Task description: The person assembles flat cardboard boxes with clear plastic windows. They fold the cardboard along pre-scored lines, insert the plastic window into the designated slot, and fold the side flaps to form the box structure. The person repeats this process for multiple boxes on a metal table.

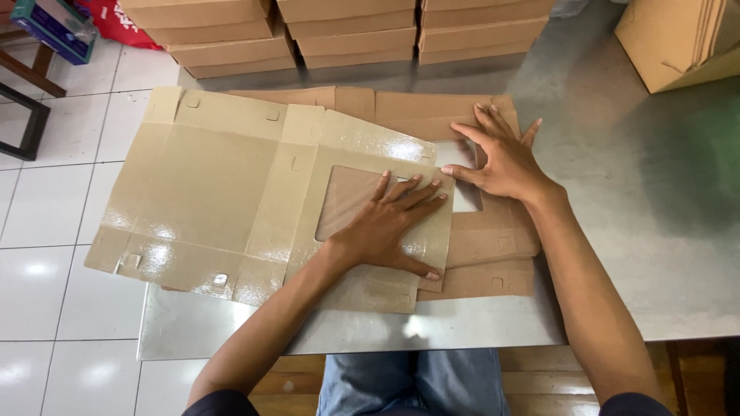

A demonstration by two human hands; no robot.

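Left hand (389,223) flat, fingers spread, pressing shiny windowed box sheet (231,200). Right hand (497,158) flat on brown sheets (493,246) beneath. One flap folded; rest unfolded. Worktop (640,216) metal.

Glossy tan box blank (223,192) with clear window, brown cardboard sheets (486,254) beneath, on a grey steel table (640,200).

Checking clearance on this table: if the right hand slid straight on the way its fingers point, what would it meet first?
Probably the stacks of flat brown cardboard boxes at the table's far edge; the right hand points up-left across flat cardboard.
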